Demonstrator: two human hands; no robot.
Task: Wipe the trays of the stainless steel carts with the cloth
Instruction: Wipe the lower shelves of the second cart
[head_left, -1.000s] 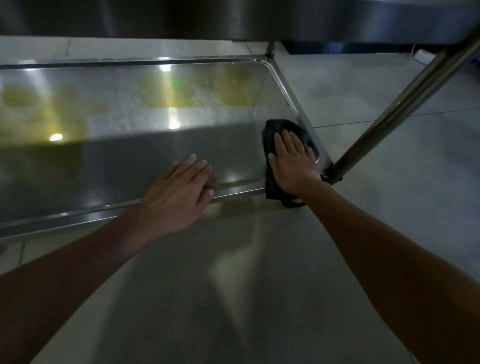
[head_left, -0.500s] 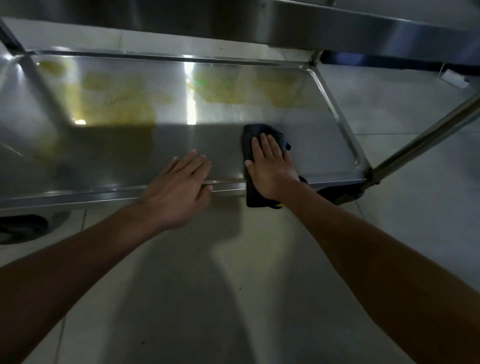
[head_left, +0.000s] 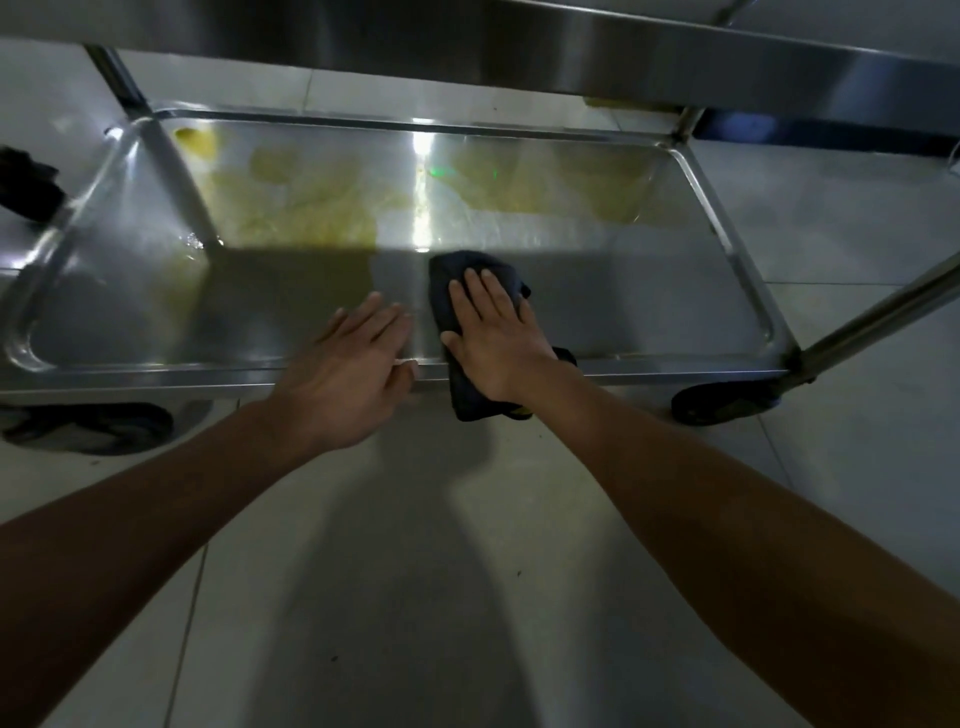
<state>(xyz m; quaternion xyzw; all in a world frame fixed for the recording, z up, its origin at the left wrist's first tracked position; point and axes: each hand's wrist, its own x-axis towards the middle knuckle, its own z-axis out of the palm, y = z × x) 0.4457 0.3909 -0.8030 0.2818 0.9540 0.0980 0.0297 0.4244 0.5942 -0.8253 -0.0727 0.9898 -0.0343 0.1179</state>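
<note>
Lower tray (head_left: 727, 218), centre frame: right hand (head_left: 498, 338) flat on dark cloth (head_left: 467, 270), fingers straight; left hand (head_left: 348, 374) on front rim, fingers straight; yellowish smears (head_left: 311, 208) behind.

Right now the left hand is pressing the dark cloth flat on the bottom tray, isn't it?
Not quite: the head view shows the right hand pressing the dark cloth flat on the bottom tray. The left hand rests bare on the tray's front rim.

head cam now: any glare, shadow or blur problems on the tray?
Head view: a bright glare streak runs down the tray near its middle; a hard shadow darkens its near half, where the right hand presses the cloth; the left hand looks slightly motion-blurred; wide-angle distortion bows the tray's edges.
</note>
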